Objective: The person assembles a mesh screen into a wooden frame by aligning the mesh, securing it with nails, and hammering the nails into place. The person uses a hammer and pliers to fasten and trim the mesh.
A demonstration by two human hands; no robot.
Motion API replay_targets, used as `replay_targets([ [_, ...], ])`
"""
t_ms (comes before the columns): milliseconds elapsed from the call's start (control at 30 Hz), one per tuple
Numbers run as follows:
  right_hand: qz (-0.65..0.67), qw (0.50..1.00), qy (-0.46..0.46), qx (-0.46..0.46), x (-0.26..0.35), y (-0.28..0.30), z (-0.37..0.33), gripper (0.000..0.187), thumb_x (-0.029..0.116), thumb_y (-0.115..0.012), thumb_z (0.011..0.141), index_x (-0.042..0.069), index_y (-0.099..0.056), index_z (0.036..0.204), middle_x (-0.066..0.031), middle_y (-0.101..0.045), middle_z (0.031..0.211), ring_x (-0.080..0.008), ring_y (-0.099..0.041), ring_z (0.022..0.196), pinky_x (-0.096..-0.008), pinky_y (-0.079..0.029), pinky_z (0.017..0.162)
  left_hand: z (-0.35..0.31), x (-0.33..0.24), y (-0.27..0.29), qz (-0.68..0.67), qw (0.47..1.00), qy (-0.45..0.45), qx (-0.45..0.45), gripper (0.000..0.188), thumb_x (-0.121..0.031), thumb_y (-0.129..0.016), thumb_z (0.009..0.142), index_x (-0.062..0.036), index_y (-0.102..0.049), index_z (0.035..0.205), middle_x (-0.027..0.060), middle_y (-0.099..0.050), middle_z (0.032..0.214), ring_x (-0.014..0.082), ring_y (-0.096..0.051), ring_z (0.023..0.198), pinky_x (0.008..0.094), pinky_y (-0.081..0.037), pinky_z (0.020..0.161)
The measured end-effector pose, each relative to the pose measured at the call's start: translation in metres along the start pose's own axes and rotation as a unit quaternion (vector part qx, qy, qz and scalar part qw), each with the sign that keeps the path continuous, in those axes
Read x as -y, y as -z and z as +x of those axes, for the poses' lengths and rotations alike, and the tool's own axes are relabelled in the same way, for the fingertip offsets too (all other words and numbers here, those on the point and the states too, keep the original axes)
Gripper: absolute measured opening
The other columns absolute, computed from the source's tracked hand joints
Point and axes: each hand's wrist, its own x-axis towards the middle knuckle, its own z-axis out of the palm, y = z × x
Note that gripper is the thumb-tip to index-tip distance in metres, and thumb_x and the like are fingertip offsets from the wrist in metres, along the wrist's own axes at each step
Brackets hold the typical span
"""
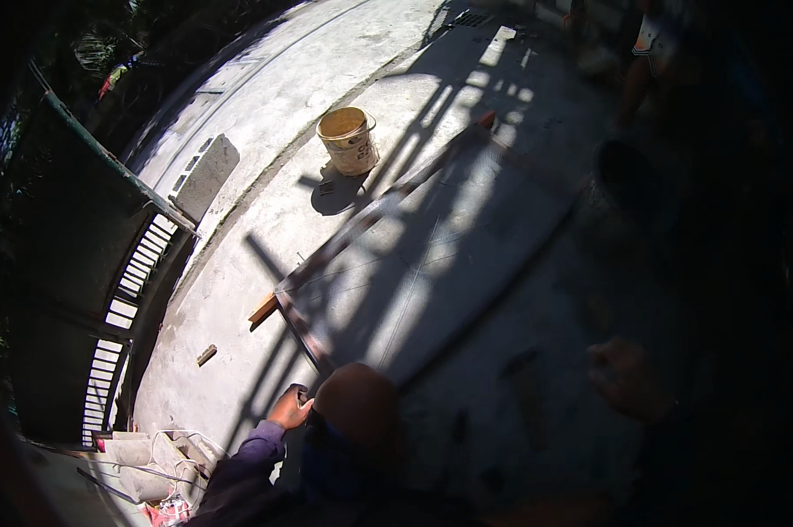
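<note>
A long metal frame (pixel 352 230) lies low over the concrete, its near corner by a wooden block (pixel 263 307). My left hand (pixel 291 408), in a purple sleeve, is at the frame's near end beside my bent knee (pixel 357 400). Its fingers are curled round a small dark thing that I cannot make out. In deep shade on the right, my right hand (pixel 625 378) hovers apart from the frame; its fingers are too dim to read. A dim long-handled tool (pixel 526 395) appears to lie between my knee and that hand.
A dirty yellowish bucket (pixel 351 145) stands beyond the frame. Leftward are a hollow concrete block (pixel 205 180), a dark gate (pixel 71 290) and a small wood scrap (pixel 206 355). Sacks with a white cord (pixel 163 465) lie lower left. A person (pixel 642 61) is in the far right shade.
</note>
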Motion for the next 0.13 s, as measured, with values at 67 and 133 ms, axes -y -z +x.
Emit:
replay_targets([
  [67, 0.060, 0.998, 0.024, -0.015, 0.025, 0.059, -0.006, 0.030, 0.017, -0.074, 0.086, 0.002, -0.067, 0.111, -0.0171, -0.071, 0.109, -0.0350, -0.068, 0.101, -0.0468, -0.053, 0.094, -0.010, -0.046, 0.051, -0.005, 0.991, 0.075, -0.114, 0.038, -0.025, -0.069, 0.094, 0.0032, -0.062, 0.118, 0.0216, -0.071, 0.099, 0.0327, -0.069, 0.092, 0.0409, -0.054, 0.082],
  [133, 0.182, 0.972, 0.131, -0.069, 0.057, 0.111, -0.012, 0.024, 0.019, -0.075, 0.086, 0.005, -0.067, 0.102, -0.0139, -0.072, 0.105, -0.0332, -0.069, 0.100, -0.0487, -0.052, 0.097, -0.025, -0.105, 0.099, -0.092, 0.979, 0.041, -0.175, 0.036, -0.024, -0.070, 0.092, 0.0011, -0.063, 0.117, 0.0180, -0.072, 0.099, 0.0346, -0.070, 0.085, 0.0432, -0.055, 0.077],
])
